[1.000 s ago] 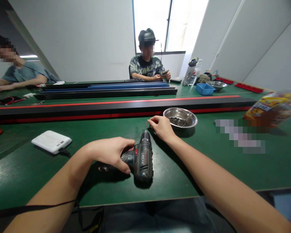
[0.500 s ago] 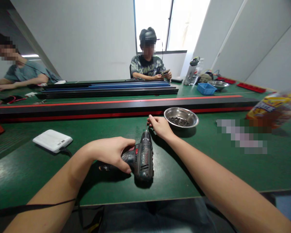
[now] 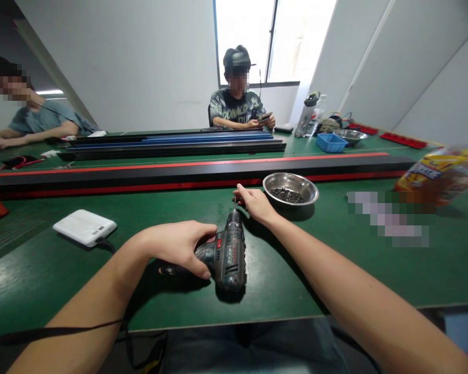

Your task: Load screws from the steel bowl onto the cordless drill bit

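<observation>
A black cordless drill [image 3: 231, 254] lies on its side on the green table, its bit [image 3: 235, 203] pointing away from me. My left hand [image 3: 181, 246] is wrapped over the drill's handle, with thumb and fingers near the body. At the tip of the bit, the fingers of my right hand [image 3: 254, 201] are bent together; whatever is between them is too small to make out. Just right of that hand stands a steel bowl [image 3: 311, 196] with many small dark screws [image 3: 286, 195] in it.
A long black and red bar [image 3: 171, 175] crosses the table beyond my hands, with more profiles [image 3: 179, 143] behind it. A white power bank [image 3: 85, 227] lies left, a snack bag [image 3: 432, 176] right. A person [image 3: 237, 104] sits opposite, another [image 3: 42, 117] at far left.
The fingertips of my right hand have shifted very slightly at the bit's tip. The drill and my left hand stay in place.
</observation>
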Demonstrator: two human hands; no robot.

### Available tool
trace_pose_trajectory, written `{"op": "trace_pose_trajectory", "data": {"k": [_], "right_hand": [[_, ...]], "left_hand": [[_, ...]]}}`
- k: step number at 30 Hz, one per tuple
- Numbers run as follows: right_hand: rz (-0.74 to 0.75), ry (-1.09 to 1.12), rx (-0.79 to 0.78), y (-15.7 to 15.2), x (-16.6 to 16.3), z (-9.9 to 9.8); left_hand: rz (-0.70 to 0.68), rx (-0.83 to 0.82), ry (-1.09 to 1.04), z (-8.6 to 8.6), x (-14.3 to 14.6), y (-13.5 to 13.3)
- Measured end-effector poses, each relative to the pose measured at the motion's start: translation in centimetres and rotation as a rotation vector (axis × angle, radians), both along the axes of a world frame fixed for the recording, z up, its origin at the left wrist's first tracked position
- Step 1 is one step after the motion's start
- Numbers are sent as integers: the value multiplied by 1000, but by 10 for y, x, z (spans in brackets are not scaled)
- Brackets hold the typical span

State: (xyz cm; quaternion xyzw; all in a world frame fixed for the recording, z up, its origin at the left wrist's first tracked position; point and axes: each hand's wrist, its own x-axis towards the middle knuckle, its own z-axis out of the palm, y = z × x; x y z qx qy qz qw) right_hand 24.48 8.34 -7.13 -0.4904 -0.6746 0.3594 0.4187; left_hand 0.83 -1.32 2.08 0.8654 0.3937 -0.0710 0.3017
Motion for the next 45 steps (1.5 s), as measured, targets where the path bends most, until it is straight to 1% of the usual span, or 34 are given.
{"op": "trace_pose_trajectory", "data": {"k": [8, 15, 29, 45], "right_hand": [[20, 81, -89, -2, -1, 4], [19, 131, -9, -6, -2, 5], [10, 117, -51, -2, -1, 0], [3, 85, -34, -3, 0, 0]], "left_hand": [[0, 15, 20, -2, 0, 0], [3, 23, 39, -2, 1, 0], [21, 16, 52, -1, 3, -1], [13, 27, 53, -3, 1, 0]]}}
